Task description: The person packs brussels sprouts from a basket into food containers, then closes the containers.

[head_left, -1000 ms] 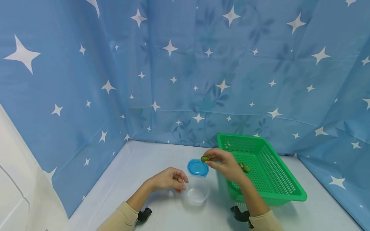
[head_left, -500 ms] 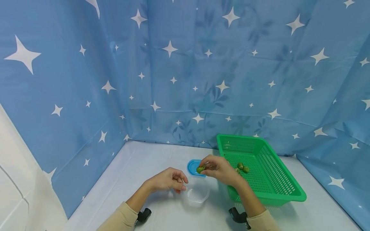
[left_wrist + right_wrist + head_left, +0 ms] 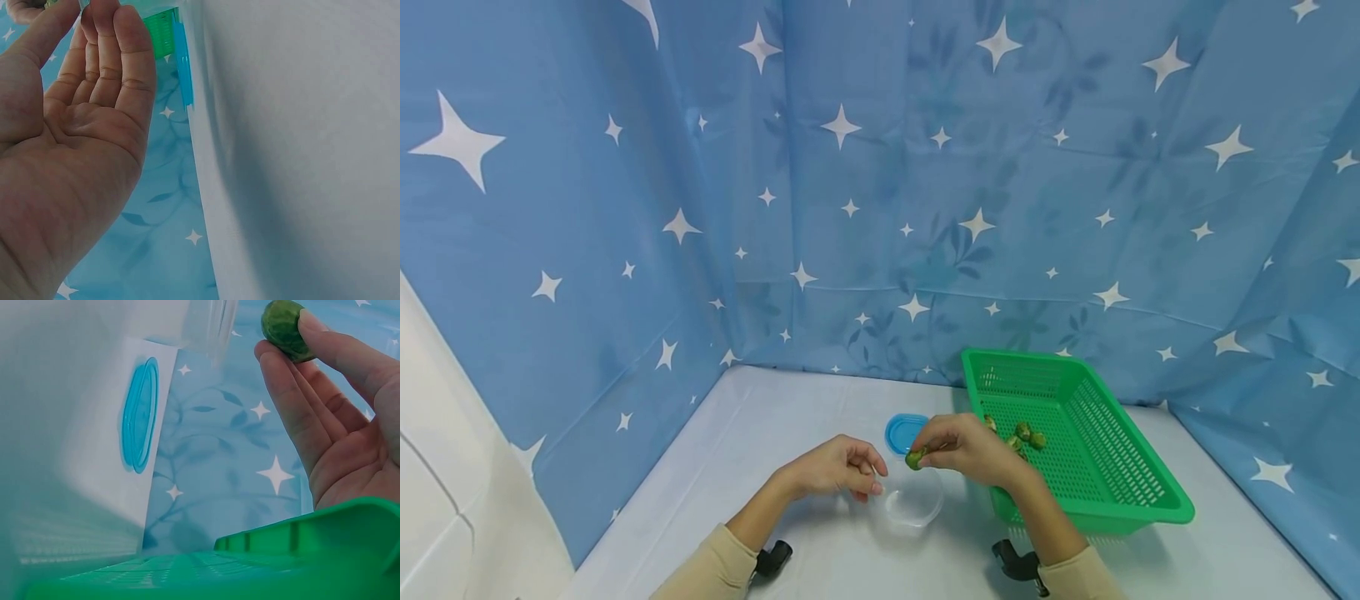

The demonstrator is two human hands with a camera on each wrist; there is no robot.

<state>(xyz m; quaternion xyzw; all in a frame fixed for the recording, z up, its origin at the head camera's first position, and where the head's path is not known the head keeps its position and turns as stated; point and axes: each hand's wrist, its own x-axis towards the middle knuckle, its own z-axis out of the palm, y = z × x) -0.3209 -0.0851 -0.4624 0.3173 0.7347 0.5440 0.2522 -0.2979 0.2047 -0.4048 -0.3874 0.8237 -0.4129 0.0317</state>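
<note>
My right hand (image 3: 966, 448) pinches a Brussels sprout (image 3: 284, 328) between thumb and fingertips. In the head view the sprout is over the far rim of a clear plastic container (image 3: 913, 504). My left hand (image 3: 835, 468) is at the container's left side, fingertips right at its rim. The left wrist view shows that hand's fingers (image 3: 132, 69) long and only slightly bent, the thumb apart from them. Several more sprouts (image 3: 1024, 432) lie in the green basket (image 3: 1120, 442) on the right, partly hidden behind my right hand.
A blue lid (image 3: 904, 432) lies on the white table (image 3: 820, 400) just beyond the container. The green basket's left wall stands close to my right forearm. A blue star-patterned curtain (image 3: 865, 208) hangs behind the table and along its left side.
My right hand has come down and toward me with the sprout, from beside the basket, past the blue lid, to the container. More sprouts in the basket show now. The left hand has stayed put.
</note>
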